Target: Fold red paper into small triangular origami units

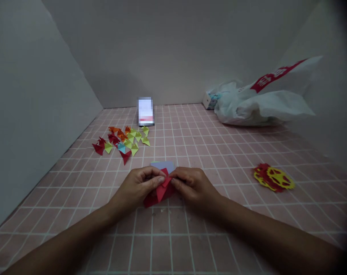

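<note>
Folded red paper [163,188] is pinched between thumb and fingers of both the left hand [144,184] and the right hand [189,183], directly above the checked surface [179,244] and just nearer the wearer than the lilac paper [164,165]. Judged very light, thin and readily creased or torn; hold flat layered edges, lightly, clear of the narrow points.

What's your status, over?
Both hands, left and right, pinching red folded paper. Pale sheets just beyond. Yellow-and-red cutouts off right, not in the way.
</note>
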The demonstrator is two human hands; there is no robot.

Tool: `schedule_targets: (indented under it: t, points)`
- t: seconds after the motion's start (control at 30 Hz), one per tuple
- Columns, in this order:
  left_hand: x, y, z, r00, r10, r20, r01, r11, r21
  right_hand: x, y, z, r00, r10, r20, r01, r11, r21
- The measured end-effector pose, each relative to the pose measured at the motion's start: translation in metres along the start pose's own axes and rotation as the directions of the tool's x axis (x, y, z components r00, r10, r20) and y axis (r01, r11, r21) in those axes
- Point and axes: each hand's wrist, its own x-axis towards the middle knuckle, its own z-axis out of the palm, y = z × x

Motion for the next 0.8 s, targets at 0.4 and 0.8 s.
schedule_targets:
  t: [0.4, 0.8]
  points:
    - [0.0012, -0.003, -0.0019, 1.0, 0.021, -0.004, -0.021, 0.998, 0.056, 0.0019, -0.0031, -0.0025, 0.984, 0.119, 0.131, -0.141, 0.975, 0.171]
    - [0.001, -0.0006, -0.0007, 0.997, -0.064, 0.034, 0.065, 0.997, -0.048, 0.0005, -0.0043, -0.002, 0.98, 0.136, 0.148, -0.167, 0.961, 0.219]
